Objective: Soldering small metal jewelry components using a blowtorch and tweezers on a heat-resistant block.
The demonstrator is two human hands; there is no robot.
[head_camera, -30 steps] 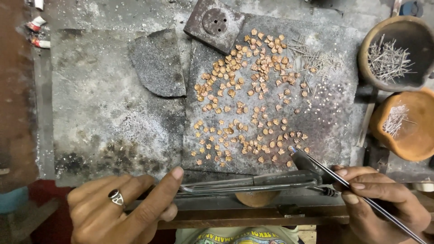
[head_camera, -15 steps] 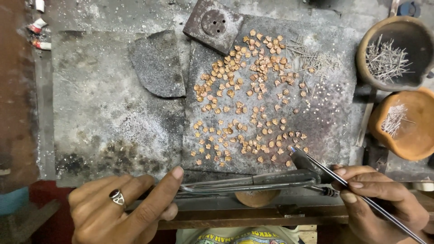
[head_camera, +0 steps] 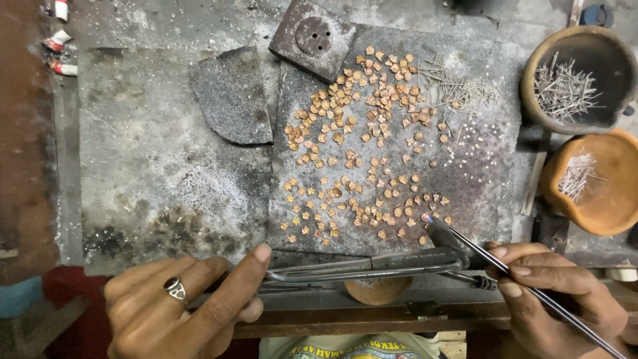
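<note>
The right hand (head_camera: 565,299) is pinching thin tweezers (head_camera: 525,286), their tip lying among small copper pieces (head_camera: 365,153) scattered on a dark slab (head_camera: 478,193); the left hand (head_camera: 179,306), fingers loosely spread, is resting its forefinger on a metal torch tube (head_camera: 359,269). Two clay bowls (head_camera: 598,199) are standing at right; each is holding thin wire pins (head_camera: 565,86).

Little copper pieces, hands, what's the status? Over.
Left hand on bent metal tube. Right hand grips thin tweezers, tip at small copper-coloured pieces. Nothing blocking.
</note>
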